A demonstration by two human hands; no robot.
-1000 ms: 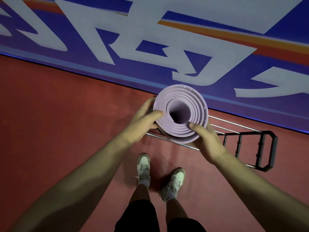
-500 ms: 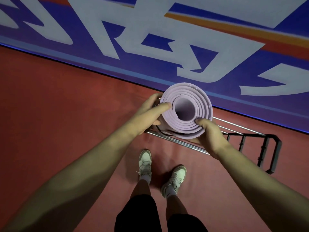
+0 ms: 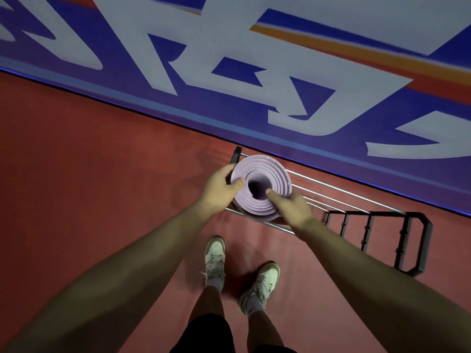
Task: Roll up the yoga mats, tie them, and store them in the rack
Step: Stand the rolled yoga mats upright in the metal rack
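both hands on rolled mat, upright over rack

a rolled lilac yoga mat (image 3: pixel 257 207) stands on end, seen from above so its spiral end face and dark hollow core face the camera. it sits at the left end of the metal rack (image 3: pixel 367 220), between the silver rails; its lower part is hidden, so cannot tell whether it rests on the rack's base or is held just above it. no tie is visible on the part of the roll that shows.

left hand (image 3: pixel 219 187) wraps the left side of the roll, thumb lying across the top edge, fingers curled round the far side. right hand (image 3: pixel 293 207) clasps the near right side, thumb pressed on the end face just beside the core. both hands are closed on the mat (firm two-handed hold, no gap at the palms).

the rack runs off to the right along the wall line, with a black frame with short uprights at its right end and silver rods along its length. it stands on the red floor (image 3: pixel 89 187), near the edge of the blue wall banner (image 3: pixel 229 47) with big white characters and an orange stripe.

two pale sneakers (image 3: pixel 215 256) stand on the floor below the mat, dark shorts at the bottom edge. bare forearms reach in from both lower corners.
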